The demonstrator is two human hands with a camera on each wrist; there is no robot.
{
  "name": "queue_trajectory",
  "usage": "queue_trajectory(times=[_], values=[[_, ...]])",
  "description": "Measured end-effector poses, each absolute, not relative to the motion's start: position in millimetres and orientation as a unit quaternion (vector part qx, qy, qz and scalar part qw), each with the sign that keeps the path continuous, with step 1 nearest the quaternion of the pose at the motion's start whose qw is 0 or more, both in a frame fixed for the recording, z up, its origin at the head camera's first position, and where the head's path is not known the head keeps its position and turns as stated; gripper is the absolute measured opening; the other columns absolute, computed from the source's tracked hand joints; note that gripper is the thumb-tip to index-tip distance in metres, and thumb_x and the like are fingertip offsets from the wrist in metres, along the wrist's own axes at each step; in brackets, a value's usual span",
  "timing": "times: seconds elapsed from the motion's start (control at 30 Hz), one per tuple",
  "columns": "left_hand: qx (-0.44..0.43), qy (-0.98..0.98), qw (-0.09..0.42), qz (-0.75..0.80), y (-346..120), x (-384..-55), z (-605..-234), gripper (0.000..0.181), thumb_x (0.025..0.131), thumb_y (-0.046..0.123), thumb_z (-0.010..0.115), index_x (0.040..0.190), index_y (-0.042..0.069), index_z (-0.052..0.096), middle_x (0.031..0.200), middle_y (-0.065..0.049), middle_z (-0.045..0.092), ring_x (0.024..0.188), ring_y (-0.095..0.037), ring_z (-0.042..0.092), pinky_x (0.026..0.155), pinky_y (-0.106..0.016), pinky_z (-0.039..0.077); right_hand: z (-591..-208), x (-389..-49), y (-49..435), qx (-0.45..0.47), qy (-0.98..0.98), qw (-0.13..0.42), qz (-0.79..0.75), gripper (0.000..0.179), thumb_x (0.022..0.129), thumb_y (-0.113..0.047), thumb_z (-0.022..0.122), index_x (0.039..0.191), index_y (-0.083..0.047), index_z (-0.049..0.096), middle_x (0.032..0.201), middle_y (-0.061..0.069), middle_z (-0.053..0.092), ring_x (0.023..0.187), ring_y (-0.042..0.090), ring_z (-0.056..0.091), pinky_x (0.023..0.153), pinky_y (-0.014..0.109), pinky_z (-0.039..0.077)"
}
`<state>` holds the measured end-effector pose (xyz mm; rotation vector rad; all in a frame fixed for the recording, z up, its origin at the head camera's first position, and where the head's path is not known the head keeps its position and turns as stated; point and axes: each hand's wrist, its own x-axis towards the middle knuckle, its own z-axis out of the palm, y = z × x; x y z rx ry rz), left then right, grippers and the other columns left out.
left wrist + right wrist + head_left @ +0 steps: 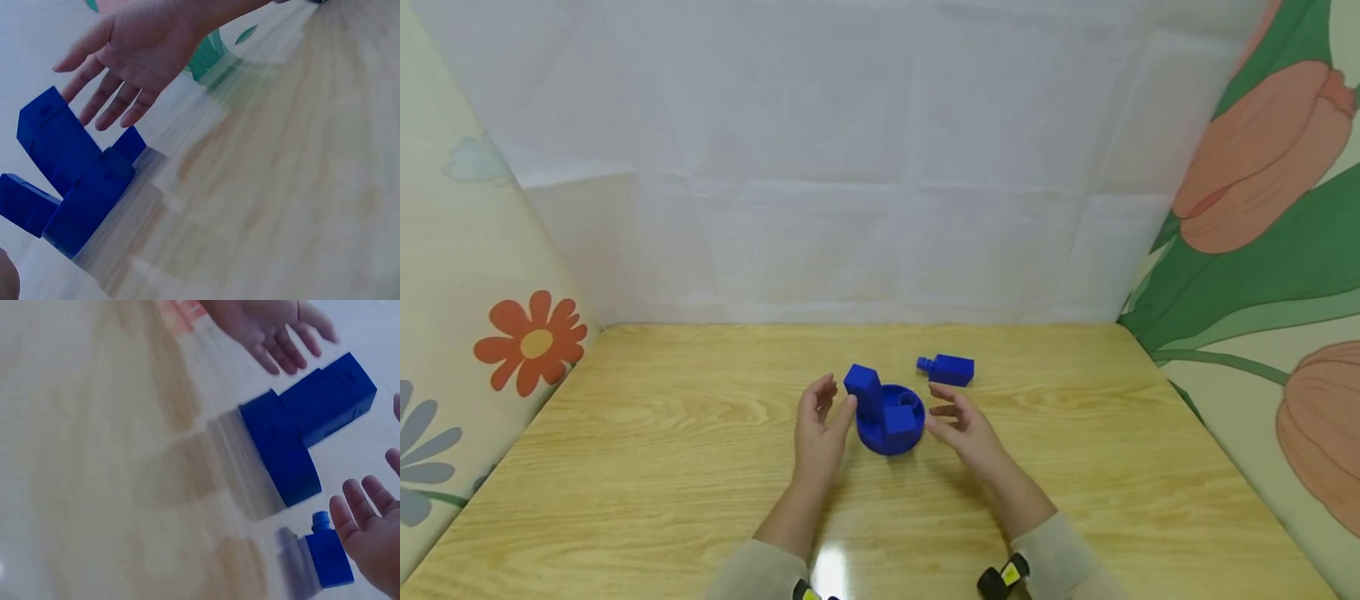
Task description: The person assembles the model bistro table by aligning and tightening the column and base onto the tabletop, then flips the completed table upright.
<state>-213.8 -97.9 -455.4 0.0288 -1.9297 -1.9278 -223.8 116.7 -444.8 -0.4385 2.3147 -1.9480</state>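
A round blue base point(874, 446) rests on the table between both hands. Rising from its left side is a tall blue rectangular block point(865, 390), with a shorter blue block point(898, 423) at the front and a small round socket point(907, 401) behind that one. Just left of the base is my left hand point(820, 433), its fingers loosely bent and the thumb near the tall block. On the opposite side my right hand point(967, 431) has its fingers spread, palm toward the base. Neither hand holds anything. Beyond the right fingers lies a blue bottle-shaped piece point(953, 370) with a ridged neck.
The wooden table point(662, 433) meets a white cloth backdrop point(850, 208) at its far edge. Flower-patterned panels flank it, the left one point(445, 275) with a red flower and the right one point(1240, 292) with large tulips.
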Motion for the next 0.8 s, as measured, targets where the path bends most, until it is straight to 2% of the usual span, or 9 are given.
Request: queue_trajectory(times=[0.1,0.17,0.23,0.33,0.43,0.57,0.8], values=[[-0.001,-0.694,0.237,-0.679,-90,-203,-454,0.046,0.09,0.002,0.065,0.132,-0.009,0.047,0.132,-0.026,0.051,0.127,-0.037,0.047,0.114,-0.035,0.036,-441,-233,125,-0.135,0.772,0.022,-0.62,0.05,0.095,-0.003,0.059,0.142,0.001,0.044,0.145,0.025,0.044,0.122,0.039,0.05,0.093,0.028,0.047],[-0.011,-0.7,0.244,-0.671,-82,-197,-454,0.046,0.088,0.001,0.068,0.129,-0.007,0.049,0.13,-0.023,0.052,0.123,-0.035,0.049,0.109,-0.026,0.038,-440,-242,130,-0.121,0.786,-0.005,-0.607,0.048,0.094,-0.005,0.061,0.14,0.002,0.046,0.143,0.025,0.046,0.121,0.039,0.051,0.093,0.03,0.047],[-0.022,-0.709,0.241,-0.662,-73,-192,-456,0.048,0.084,0.001,0.072,0.127,-0.007,0.051,0.128,-0.021,0.053,0.12,-0.034,0.05,0.104,-0.022,0.039,-441,-251,135,-0.092,0.797,-0.033,-0.596,0.048,0.093,-0.007,0.063,0.138,0.001,0.048,0.142,0.024,0.047,0.121,0.04,0.051,0.095,0.036,0.047],[-0.026,-0.726,0.228,-0.648,-61,-188,-458,0.055,0.08,0.004,0.078,0.127,-0.004,0.051,0.126,-0.019,0.054,0.119,-0.031,0.051,0.104,-0.029,0.04,-445,-265,143,-0.045,0.818,-0.06,-0.571,0.05,0.093,-0.012,0.065,0.138,-0.001,0.048,0.144,0.022,0.044,0.125,0.04,0.047,0.102,0.046,0.044],[-0.013,-0.742,0.213,-0.636,-50,-186,-459,0.061,0.076,0.009,0.083,0.127,-0.001,0.05,0.124,-0.018,0.053,0.119,-0.031,0.051,0.105,-0.041,0.041,-449,-277,149,-0.015,0.835,-0.053,-0.547,0.057,0.093,-0.017,0.066,0.143,-0.004,0.043,0.148,0.022,0.038,0.132,0.041,0.041,0.11,0.052,0.038],[0.005,-0.757,0.201,-0.622,-39,-184,-459,0.064,0.075,0.017,0.085,0.126,0.002,0.05,0.124,-0.016,0.051,0.119,-0.03,0.05,0.105,-0.049,0.04,-454,-289,152,-0.007,0.852,-0.043,-0.522,0.064,0.092,-0.02,0.067,0.147,-0.005,0.038,0.149,0.025,0.037,0.135,0.043,0.04,0.113,0.054,0.035],[0.019,-0.759,0.233,-0.608,-27,-184,-458,0.056,0.078,0.02,0.082,0.121,0.004,0.051,0.123,-0.016,0.051,0.12,-0.031,0.05,0.105,-0.051,0.041,-460,-302,151,-0.004,0.852,-0.019,-0.523,0.069,0.093,-0.02,0.067,0.15,-0.005,0.033,0.152,0.024,0.034,0.136,0.045,0.039,0.114,0.053,0.035]])
